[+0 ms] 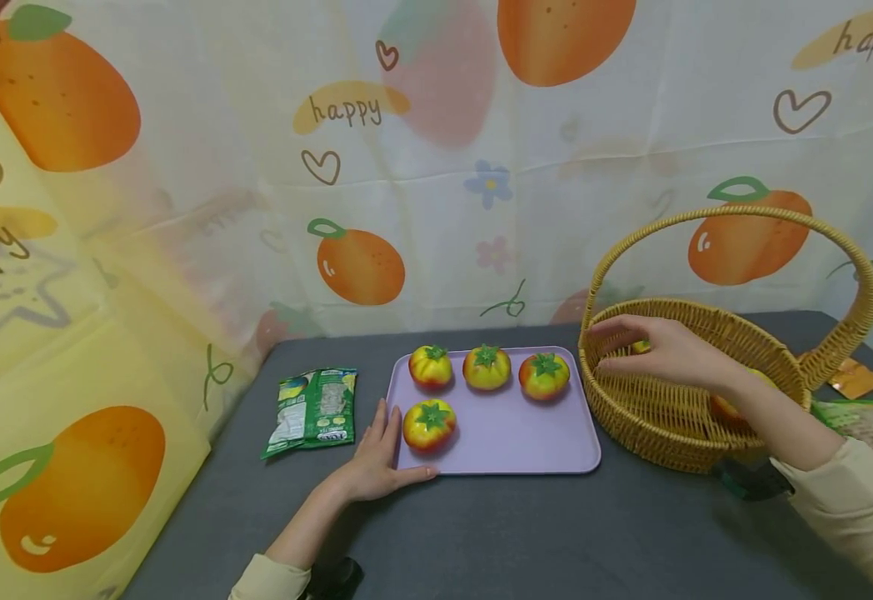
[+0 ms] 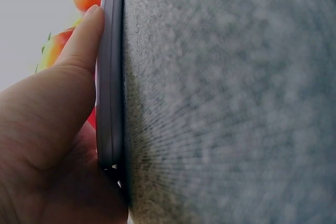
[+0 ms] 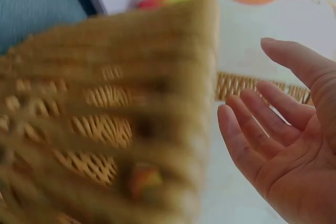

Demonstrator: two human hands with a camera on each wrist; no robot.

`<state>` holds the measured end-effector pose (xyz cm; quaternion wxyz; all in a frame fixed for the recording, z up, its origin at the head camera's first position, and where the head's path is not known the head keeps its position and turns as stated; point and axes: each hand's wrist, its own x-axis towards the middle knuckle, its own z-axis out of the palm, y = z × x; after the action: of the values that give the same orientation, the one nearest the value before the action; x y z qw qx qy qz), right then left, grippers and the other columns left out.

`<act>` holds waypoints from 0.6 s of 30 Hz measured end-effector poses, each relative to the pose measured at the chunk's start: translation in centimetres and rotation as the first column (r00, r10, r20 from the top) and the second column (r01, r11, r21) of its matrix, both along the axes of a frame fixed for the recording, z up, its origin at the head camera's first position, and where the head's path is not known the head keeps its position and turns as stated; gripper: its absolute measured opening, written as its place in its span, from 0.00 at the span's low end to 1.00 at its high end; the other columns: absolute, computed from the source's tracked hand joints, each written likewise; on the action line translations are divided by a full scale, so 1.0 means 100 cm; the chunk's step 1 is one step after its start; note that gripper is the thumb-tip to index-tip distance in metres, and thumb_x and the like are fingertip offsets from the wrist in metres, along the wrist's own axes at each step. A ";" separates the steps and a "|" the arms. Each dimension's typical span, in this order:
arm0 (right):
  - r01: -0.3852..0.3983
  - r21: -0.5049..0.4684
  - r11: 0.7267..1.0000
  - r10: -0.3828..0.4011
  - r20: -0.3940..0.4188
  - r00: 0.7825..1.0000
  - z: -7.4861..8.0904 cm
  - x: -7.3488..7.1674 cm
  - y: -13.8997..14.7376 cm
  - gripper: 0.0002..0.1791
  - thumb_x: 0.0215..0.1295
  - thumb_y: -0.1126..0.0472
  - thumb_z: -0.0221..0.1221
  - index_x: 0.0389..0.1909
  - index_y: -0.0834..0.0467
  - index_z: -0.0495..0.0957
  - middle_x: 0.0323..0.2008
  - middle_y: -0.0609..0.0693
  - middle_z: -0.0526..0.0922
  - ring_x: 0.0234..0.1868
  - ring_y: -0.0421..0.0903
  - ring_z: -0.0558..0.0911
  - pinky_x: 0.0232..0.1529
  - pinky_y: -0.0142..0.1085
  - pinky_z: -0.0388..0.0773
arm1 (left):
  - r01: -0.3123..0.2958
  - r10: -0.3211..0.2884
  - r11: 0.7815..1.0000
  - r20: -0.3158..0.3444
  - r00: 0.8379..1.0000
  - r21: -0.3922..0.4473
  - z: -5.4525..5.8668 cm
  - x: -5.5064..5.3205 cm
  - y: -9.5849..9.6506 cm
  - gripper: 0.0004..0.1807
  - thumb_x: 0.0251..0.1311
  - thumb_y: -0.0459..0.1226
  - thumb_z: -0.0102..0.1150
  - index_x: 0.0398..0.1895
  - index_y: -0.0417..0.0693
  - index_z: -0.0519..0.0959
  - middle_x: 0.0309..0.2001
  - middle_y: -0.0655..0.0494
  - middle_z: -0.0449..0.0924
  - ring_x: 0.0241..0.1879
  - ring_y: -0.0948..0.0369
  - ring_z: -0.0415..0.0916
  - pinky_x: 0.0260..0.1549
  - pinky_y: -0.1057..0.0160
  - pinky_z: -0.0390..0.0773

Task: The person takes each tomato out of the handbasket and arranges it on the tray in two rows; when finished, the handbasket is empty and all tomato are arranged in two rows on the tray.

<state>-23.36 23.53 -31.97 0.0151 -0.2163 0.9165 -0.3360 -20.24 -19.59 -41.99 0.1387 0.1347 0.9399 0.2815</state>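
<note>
A lilac tray (image 1: 511,442) holds several red-and-yellow tomatoes with green star-shaped tops: three stand in a row at the back, and one tomato (image 1: 429,427) sits front left. At the tray's front left corner my left hand (image 1: 376,462) rests with straight fingers on the left side; its thumb lies along the front edge, as the left wrist view also shows. My right hand (image 1: 657,354) is over the wicker basket (image 1: 631,429), fingers loosely bent and palm bare in the right wrist view. Inside the basket, partly hidden by the right hand and arm, are more tomatoes (image 1: 729,410).
A green snack packet (image 1: 320,408) lies left of the tray. The basket's tall handle (image 1: 736,212) arches above it. An orange packet (image 1: 856,379) and a green-edged bag (image 1: 871,425) lie to the right. A fruit-printed cloth (image 1: 436,200) hangs behind the dark table.
</note>
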 end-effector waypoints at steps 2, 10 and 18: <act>0.009 0.014 1.000 -0.009 0.004 1.000 0.002 -0.003 0.005 0.30 0.62 0.49 0.66 0.61 0.59 0.74 0.55 0.57 0.80 0.55 0.55 0.79 0.50 0.52 0.75 | -0.003 0.003 1.000 0.001 1.000 0.001 0.000 -0.001 0.000 0.64 0.50 0.63 0.65 0.77 0.37 0.42 0.76 0.36 0.25 0.73 0.35 0.37 0.67 0.37 0.41; 0.020 0.054 0.998 -0.022 0.036 0.999 0.011 -0.017 0.023 0.33 0.63 0.49 0.65 0.63 0.64 0.71 0.57 0.63 0.77 0.58 0.61 0.76 0.53 0.57 0.72 | -0.008 0.008 1.000 0.002 1.000 0.000 0.000 -0.001 0.000 0.64 0.50 0.63 0.65 0.77 0.37 0.42 0.76 0.37 0.25 0.73 0.35 0.36 0.67 0.37 0.41; 0.059 0.113 0.992 -0.072 0.114 0.991 0.015 -0.031 0.042 0.36 0.64 0.46 0.63 0.66 0.62 0.67 0.60 0.67 0.73 0.61 0.65 0.71 0.53 0.58 0.72 | -0.007 0.007 1.000 0.002 1.000 -0.002 0.001 0.001 0.001 0.63 0.51 0.63 0.65 0.77 0.36 0.42 0.76 0.36 0.25 0.73 0.35 0.36 0.68 0.37 0.41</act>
<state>-26.45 27.70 -30.46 0.0699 -0.1649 0.9376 -0.2979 -20.16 -19.53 -41.85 0.1391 0.1311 0.9405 0.2810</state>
